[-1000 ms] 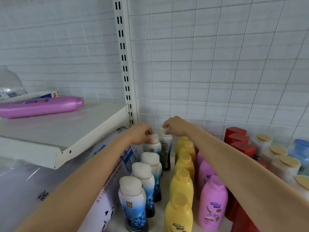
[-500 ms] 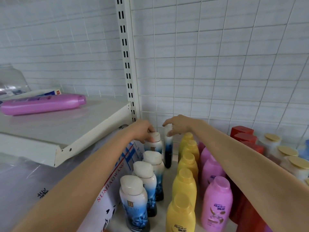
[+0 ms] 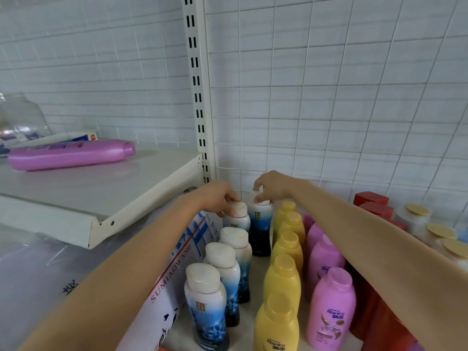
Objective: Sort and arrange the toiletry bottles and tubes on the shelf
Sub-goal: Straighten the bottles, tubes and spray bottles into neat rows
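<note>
A row of white-and-blue bottles with cream caps (image 3: pixel 222 272) runs from front to back on the lower shelf. My left hand (image 3: pixel 217 198) grips the cap of the rear bottle in that row (image 3: pixel 236 217). My right hand (image 3: pixel 272 184) pinches the cap of another white-and-blue bottle (image 3: pixel 259 224) standing upright beside it, near the back grid. To the right stand a row of yellow bottles (image 3: pixel 283 279) and a row of pink bottles (image 3: pixel 329 307).
Red bottles (image 3: pixel 372 201) and gold-capped clear bottles (image 3: pixel 417 216) fill the right. A white printed box (image 3: pixel 174 272) leans left of the blue row. On the upper left shelf (image 3: pixel 101 188) lie a pink bottle (image 3: pixel 71 154), a tube box and a glass jar.
My right hand has turned its bottle so the label faces front and set it upright by the rear bottle. The left hand stays on the rear cap.
</note>
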{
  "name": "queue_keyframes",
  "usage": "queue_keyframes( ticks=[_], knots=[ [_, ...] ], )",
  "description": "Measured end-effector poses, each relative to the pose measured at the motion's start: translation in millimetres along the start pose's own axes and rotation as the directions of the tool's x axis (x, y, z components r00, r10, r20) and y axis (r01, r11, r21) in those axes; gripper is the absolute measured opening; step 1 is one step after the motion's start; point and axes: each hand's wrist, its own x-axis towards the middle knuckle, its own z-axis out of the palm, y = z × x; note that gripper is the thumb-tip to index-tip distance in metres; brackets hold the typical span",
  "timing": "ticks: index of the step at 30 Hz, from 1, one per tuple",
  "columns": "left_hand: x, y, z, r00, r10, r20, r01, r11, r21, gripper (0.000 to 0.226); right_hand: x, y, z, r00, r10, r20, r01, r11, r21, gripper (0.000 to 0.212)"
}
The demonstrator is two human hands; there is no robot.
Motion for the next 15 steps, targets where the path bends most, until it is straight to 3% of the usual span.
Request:
queue_keyframes(
  ticks=[4, 10, 15],
  knots=[
    [-0.2, 2.1, 1.4, 0.999, 0.034, -0.008, -0.034, 0.997, 0.067, 0.043, 1.2, -3.9, 4.0, 0.999, -0.049, -0.006, 0.049, 0.994, -0.094, 0.051],
    [-2.5, 14.1, 5.8, 0.998, 0.063, -0.013, -0.061, 0.992, 0.115, 0.041, -5.5, 0.7, 3.9, 0.999, -0.035, -0.029, 0.037, 0.997, 0.07, 0.049],
    [-0.8, 21.5, 11.9, 0.996, 0.086, 0.002, -0.085, 0.988, 0.132, 0.041, -7.2, -3.5, 5.2, 0.996, -0.086, -0.033, 0.086, 0.996, -0.019, 0.04]
  ],
)
